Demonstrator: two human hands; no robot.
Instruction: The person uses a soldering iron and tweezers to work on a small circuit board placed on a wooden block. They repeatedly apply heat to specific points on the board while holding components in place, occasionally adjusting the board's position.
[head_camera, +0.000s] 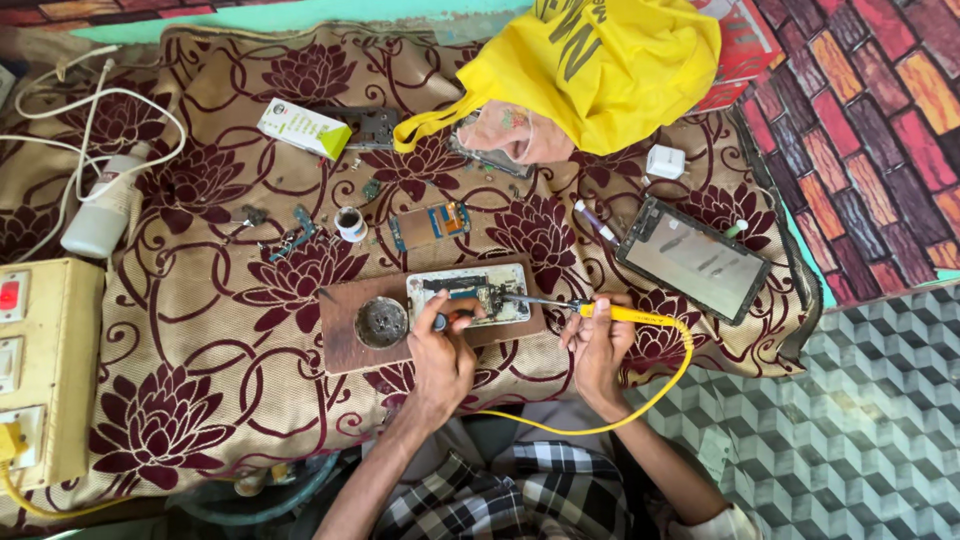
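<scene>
Seen from above, an opened phone (470, 293) lies on a wooden board (345, 325). The right hand (598, 345) grips a yellow soldering iron (590, 310), tip on the phone. The left hand (442, 355) pinches a small screwdriver (452, 318) beside it.

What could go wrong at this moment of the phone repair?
1. The right hand holds a yellow soldering iron over the opened phone; a slip might scorch nearby parts.
2. Its yellow cord loops across the lap and could snag.
3. The left hand, holding a small tool, sits close to the tip, so a burn seems possible.
</scene>
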